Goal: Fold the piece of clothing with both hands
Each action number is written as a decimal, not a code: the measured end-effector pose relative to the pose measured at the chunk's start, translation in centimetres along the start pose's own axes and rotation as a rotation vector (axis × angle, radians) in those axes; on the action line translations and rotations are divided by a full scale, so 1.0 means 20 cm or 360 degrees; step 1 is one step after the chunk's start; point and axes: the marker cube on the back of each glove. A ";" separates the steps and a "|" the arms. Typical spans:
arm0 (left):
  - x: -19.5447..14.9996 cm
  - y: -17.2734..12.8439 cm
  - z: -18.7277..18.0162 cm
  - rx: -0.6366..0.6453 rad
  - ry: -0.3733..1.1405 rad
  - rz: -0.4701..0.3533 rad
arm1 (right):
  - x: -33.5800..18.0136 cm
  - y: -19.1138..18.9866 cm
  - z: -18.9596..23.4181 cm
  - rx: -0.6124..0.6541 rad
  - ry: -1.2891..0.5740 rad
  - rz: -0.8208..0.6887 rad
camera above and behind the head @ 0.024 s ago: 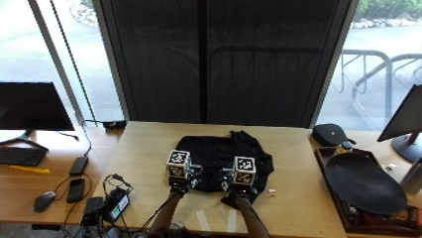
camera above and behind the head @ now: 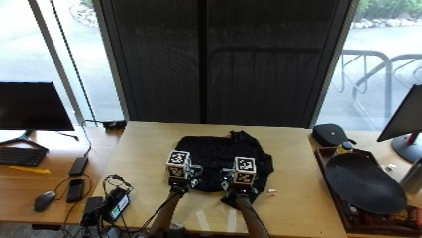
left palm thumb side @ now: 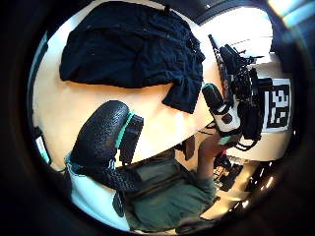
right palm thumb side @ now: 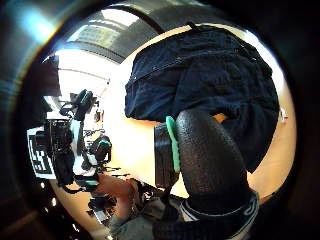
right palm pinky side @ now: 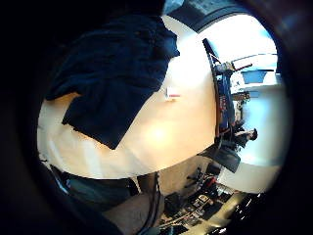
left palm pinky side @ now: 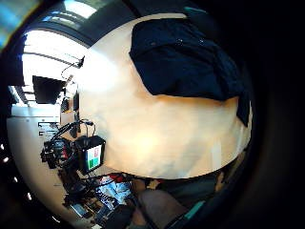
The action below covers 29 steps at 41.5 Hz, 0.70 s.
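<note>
A wooden table (camera above and behind the head: 138, 148) holds a black piece of clothing (camera above and behind the head: 224, 153), spread flat near its middle. At the garment's near edge, the left hand (camera above and behind the head: 179, 181) and right hand (camera above and behind the head: 236, 187) hover side by side. Neither appears to grip the cloth; whether their fingers are spread or curled cannot be told. A small white scrap (camera above and behind the head: 270, 191) lies just beside the clothing.

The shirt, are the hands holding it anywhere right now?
Nothing is held. Both palm cameras look down on the black shirt lying on the table, apart from the hands, with bare table between; each visible thumb grips nothing.
</note>
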 end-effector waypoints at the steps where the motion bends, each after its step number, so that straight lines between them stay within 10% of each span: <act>1: 0.00 0.00 0.00 -0.0008 -0.0008 -0.0006 | 0.00 0.00 -0.01 0.0005 -0.0003 -0.0001; 29: 0.01 -0.03 0.03 -0.0002 -0.0013 0.0028 | 0.01 0.04 -0.07 0.0032 -0.0030 -0.0036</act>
